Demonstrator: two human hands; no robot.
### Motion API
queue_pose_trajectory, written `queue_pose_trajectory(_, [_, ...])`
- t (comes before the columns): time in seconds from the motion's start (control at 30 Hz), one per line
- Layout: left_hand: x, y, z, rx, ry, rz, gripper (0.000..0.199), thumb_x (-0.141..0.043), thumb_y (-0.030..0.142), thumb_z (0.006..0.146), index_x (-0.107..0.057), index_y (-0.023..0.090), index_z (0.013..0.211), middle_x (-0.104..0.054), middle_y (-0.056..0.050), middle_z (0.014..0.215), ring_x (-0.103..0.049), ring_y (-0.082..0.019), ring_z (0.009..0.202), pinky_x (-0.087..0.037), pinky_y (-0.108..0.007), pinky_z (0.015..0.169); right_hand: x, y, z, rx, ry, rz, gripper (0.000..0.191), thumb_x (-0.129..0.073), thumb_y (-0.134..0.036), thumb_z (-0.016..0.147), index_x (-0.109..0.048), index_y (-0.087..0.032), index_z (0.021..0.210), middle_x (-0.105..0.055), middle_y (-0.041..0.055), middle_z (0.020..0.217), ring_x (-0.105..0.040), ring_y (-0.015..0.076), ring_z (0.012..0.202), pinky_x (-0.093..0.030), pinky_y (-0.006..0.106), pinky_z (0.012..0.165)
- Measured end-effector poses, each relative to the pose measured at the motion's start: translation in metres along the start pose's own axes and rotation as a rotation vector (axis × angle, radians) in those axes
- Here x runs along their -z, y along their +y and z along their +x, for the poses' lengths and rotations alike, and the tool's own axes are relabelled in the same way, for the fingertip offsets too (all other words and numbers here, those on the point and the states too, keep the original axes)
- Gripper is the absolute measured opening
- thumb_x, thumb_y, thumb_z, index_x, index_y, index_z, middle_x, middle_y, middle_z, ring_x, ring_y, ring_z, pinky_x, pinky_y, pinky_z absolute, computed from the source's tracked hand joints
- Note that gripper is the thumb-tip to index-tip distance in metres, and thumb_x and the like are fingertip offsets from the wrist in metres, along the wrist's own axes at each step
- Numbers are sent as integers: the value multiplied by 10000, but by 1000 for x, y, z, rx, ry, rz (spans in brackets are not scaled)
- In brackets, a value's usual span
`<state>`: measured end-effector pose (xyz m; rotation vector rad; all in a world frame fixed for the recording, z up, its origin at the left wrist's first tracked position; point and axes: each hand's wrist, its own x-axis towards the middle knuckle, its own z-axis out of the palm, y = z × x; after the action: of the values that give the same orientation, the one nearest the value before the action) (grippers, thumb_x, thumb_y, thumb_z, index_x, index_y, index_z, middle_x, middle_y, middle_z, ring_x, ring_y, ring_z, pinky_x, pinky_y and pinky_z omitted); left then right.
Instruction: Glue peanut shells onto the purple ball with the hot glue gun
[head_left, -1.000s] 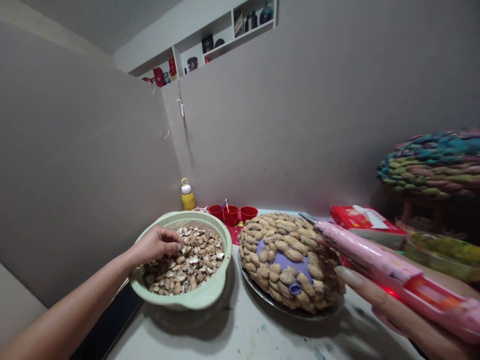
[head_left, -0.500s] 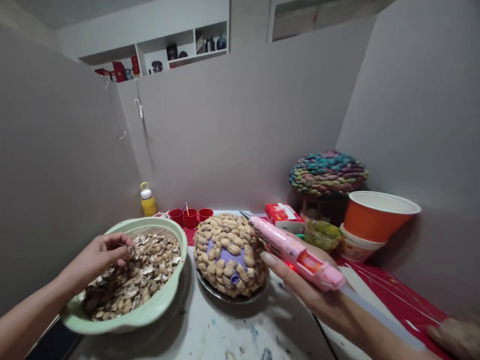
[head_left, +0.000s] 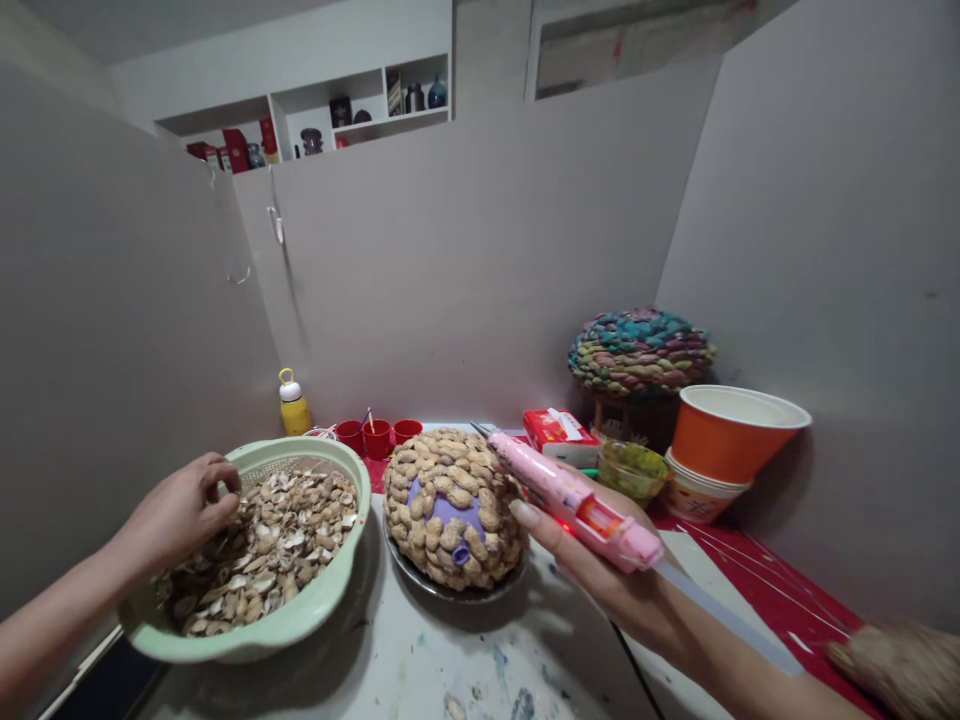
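Drawing left over the green colander (head_left: 349, 565), the left hand (head_left: 184, 505) curled its fingers above peanut shells (head_left: 281, 545), perhaps still choosing, whether pinching any I couldn't tell, while the right hand (head_left: 600, 580) clasped the pink glue gun (head_left: 544, 475) beside the part-covered balloon (head_left: 456, 513) right of the colander.

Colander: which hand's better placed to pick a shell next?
Left, I'd say. The left hand is over the shells in the colander, while the right hand grips the glue gun near the peanut-covered ball.
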<state>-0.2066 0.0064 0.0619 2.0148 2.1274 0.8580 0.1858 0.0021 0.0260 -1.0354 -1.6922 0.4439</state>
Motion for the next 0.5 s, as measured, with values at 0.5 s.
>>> queue_pose_trajectory(0.5, [-7,17,-6,271,-140,-749,115,-671,249,635,-624,147,660,-658,-15,736,-463,-77,512,-373,-191,485,8,-5,7,-71,-120,92,458,-647,-435,780,-672,-283,1211,-689,92,1165,-664,376,1019,-593,418,761])
